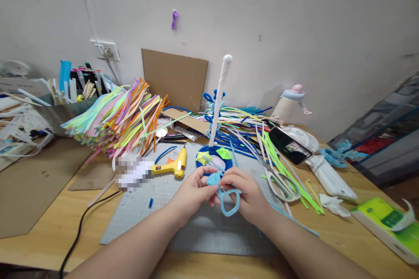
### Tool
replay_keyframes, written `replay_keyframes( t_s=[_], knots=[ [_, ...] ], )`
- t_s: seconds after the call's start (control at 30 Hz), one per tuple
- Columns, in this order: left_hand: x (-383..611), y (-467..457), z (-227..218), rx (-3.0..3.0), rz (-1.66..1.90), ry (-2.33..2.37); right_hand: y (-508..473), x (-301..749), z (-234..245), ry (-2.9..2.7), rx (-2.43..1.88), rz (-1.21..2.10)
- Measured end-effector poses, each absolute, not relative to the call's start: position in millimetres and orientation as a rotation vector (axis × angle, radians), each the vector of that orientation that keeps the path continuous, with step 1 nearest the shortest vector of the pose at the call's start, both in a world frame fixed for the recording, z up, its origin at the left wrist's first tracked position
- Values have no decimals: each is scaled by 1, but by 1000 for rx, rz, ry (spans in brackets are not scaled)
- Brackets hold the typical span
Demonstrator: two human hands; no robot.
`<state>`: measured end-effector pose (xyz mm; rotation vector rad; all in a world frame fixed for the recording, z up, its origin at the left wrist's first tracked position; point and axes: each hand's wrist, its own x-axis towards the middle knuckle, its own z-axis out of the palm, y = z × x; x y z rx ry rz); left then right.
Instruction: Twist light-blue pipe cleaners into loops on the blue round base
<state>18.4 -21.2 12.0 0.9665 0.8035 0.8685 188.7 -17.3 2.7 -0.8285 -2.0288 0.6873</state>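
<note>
Between my fingers is a light blue pipe cleaner piece [230, 210], bent into a loop at its lower end with a bunched part above. My left hand [193, 189] pinches its left side. From the right, my right hand [244, 192] grips the same piece near the top of the loop. Just beyond my hands sits a round dark blue base [200, 157] with yellow and green stars on it. A white wrapped post [222, 83] rises there, slightly tilted, with blue pipe cleaner curls around its lower half.
A yellow glue gun [178, 165] lies left on the grey cutting mat [131, 218]. Scissors [284, 185], a phone [290, 144] and loose pipe cleaners lie to the right. A large colourful pipe cleaner bundle [114, 122] stands at left, with a bottle [288, 102] by the wall.
</note>
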Motion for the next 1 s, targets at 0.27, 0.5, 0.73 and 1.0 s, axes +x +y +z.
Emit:
replay_keyframes(
  t_s=[0.27, 0.5, 0.73, 1.0],
  knots=[
    [19, -20, 11, 998, 882, 877, -16, 191, 11, -2073, -862, 733],
    [19, -19, 8, 1021, 871, 868, -16, 194, 17, -2137, -841, 731],
    [19, -20, 12, 1009, 857, 890, -16, 196, 18, -2237, -792, 719],
    [19, -21, 8, 1026, 842, 812, -19, 195, 25, -2312, -868, 602]
  ],
)
